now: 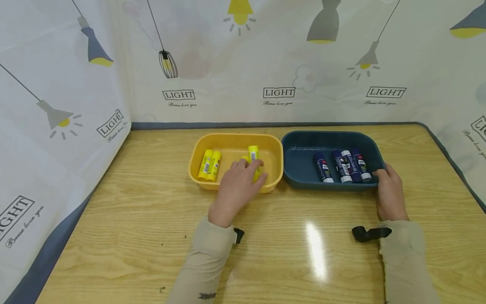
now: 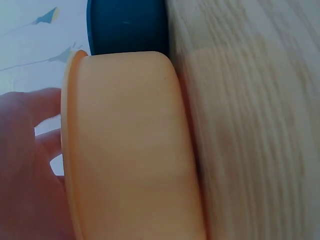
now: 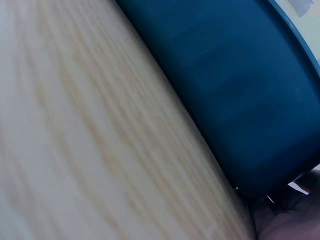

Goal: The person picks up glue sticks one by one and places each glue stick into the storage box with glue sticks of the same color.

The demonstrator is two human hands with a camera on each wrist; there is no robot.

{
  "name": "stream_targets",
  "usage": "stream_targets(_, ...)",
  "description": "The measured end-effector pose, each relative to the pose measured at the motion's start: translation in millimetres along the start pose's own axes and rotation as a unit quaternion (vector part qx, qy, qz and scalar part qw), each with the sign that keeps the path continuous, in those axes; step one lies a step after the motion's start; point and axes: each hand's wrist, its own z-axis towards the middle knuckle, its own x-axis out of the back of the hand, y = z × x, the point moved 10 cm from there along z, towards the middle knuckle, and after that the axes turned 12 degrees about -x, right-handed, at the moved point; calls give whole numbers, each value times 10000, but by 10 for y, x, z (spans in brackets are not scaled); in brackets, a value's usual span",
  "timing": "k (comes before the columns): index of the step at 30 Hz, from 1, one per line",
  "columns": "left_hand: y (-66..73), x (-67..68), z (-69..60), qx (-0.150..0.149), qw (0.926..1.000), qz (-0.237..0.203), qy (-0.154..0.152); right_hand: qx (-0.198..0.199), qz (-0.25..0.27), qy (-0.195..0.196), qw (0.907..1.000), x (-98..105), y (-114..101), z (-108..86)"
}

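My left hand (image 1: 239,183) reaches over the near rim of the yellow tray (image 1: 193,159), fingers spread over a yellow glue stick (image 1: 253,153) and partly hiding it. Another yellow piece beside it is mostly covered by the fingers. At that tray's left end lie two more yellow glue sticks (image 1: 205,164), side by side. Several dark blue glue sticks (image 1: 323,168) with white ends lie in the dark blue tray (image 1: 300,162). At this tray's right end, my right hand (image 1: 391,192) grips the wall, thumb at the rim. The left wrist view shows the yellow tray's outer wall (image 2: 130,140).
The two trays stand end to end on a wooden table (image 1: 281,249). A white printed cloth (image 1: 228,76) rises behind them and along the sides. Black wrist mounts (image 1: 370,233) stick out from the sleeves above the table.
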Motion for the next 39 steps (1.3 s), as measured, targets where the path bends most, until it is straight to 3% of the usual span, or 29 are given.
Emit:
stream_targets(9,-27,-137,8,174,9981,50,-589,-6,19,-7,10000,-8,-22,-4)
stream_targets(23,17,-209,24,95,9955,431,-839,-7,77,44,10000,19,-35,-25)
stream_targets(39,6,-292,32,152,9910,969,-907,-34,243,81,9997,17,5,-9)
